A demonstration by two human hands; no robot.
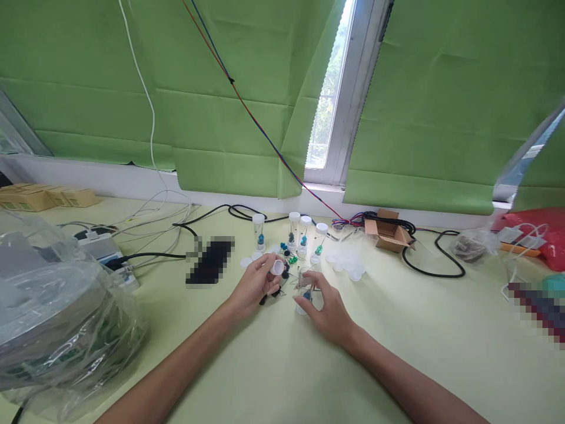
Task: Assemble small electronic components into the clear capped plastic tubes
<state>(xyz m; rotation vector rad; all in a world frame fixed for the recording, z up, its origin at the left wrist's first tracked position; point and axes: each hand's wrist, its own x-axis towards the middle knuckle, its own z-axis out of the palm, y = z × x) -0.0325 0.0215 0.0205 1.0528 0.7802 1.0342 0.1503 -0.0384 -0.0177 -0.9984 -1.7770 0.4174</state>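
My left hand (258, 280) pinches a small white cap (277, 268), its hollow side toward me. Just right of it, my right hand (324, 303) has thumb and fingers around a clear tube (303, 288) that stands on the table with a blue piece inside. Behind the hands stand several white-capped clear tubes, one with a teal piece (259, 232) and one with a green piece (321, 241). Loose dark, blue and green pieces (292, 258) lie between them. More white caps (354, 272) lie to the right, partly blurred together.
Plastic-wrapped reels (57, 318) take up the left side. A blurred dark object (210, 262) and black cable lie behind my left arm. An open cardboard box (388, 231), looped cables and a red bag (554, 235) are at the back right.
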